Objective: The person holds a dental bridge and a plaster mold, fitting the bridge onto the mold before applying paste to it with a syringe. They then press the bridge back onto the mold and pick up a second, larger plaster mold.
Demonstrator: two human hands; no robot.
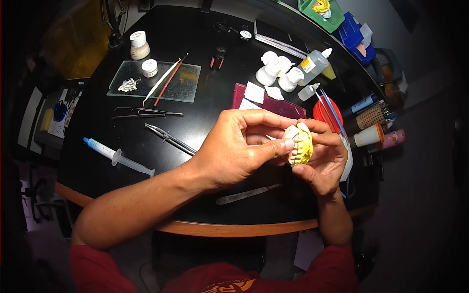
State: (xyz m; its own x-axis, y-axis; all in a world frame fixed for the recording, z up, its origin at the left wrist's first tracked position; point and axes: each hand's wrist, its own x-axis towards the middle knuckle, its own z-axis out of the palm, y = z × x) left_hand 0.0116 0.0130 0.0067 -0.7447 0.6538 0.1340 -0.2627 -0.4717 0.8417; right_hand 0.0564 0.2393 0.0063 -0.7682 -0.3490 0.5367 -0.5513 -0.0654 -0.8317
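Observation:
Both hands hold a yellow and whitish dental model (304,145) above the right part of the black desk. My left hand (239,141) presses its thumb on the model's pale side, its fingers curled behind. My right hand (325,156) grips the yellow side between thumb and fingers. A scalpel (249,194) lies on the desk below the hands. To the left of my left hand lie metal tweezers (171,140). Behind the hands is a dark red plate (288,107) with white pads (254,92) on it.
A glass slab (183,80) carries a white jar (149,68) and two thin tools. A blue-tipped syringe (117,157) lies at left. White bottles (266,75), a clear bottle (313,66) and a red round container (325,115) stand behind the hands. Cups (369,135) line the right edge.

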